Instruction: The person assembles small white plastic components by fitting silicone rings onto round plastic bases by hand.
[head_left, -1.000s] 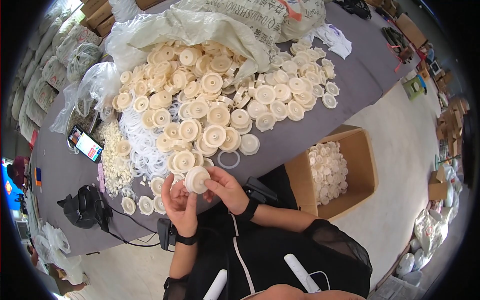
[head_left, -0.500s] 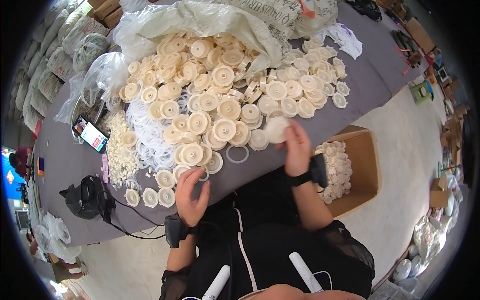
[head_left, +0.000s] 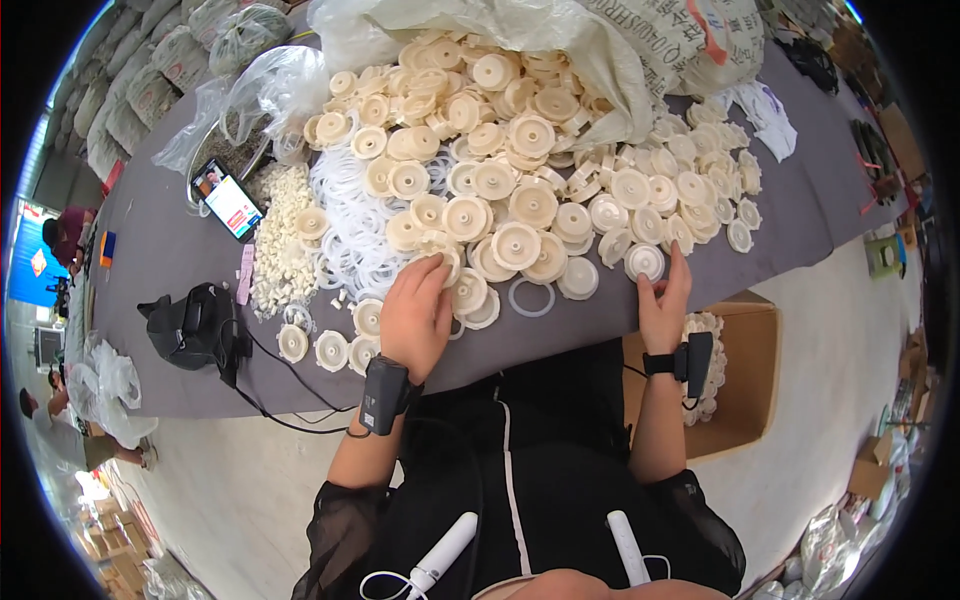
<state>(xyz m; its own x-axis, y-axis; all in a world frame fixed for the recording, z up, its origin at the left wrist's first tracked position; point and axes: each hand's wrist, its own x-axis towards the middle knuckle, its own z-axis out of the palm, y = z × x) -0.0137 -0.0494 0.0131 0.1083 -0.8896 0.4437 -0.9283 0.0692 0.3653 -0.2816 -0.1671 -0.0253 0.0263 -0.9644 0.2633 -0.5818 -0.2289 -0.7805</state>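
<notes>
My left hand (head_left: 416, 318) is closed at the near edge of the pile, its fingers and thumb around a cream round plastic disc (head_left: 447, 262) with a raised hub; its fingertips are partly hidden. At the pile's right front, my right hand (head_left: 664, 305) has thumb and fingers about the rim of a whiter round plastic disc (head_left: 644, 262), just above the table. A loose translucent ring (head_left: 531, 297) lies between my hands. Beyond it spreads a large pile of cream discs (head_left: 532, 203), beside a heap of thin translucent rings (head_left: 350, 200).
Small white pieces (head_left: 279, 240) are heaped at the left, next to a phone (head_left: 228, 200). A black cap (head_left: 190, 325) and cables lie near the table's left front. A cardboard box (head_left: 757, 400) holding discs stands below the table edge. A woven sack (head_left: 610, 60) lies behind the pile.
My right hand has moved right with its disc. My left hand has moved up to the pile and closed on a disc. The whole view has shifted.
</notes>
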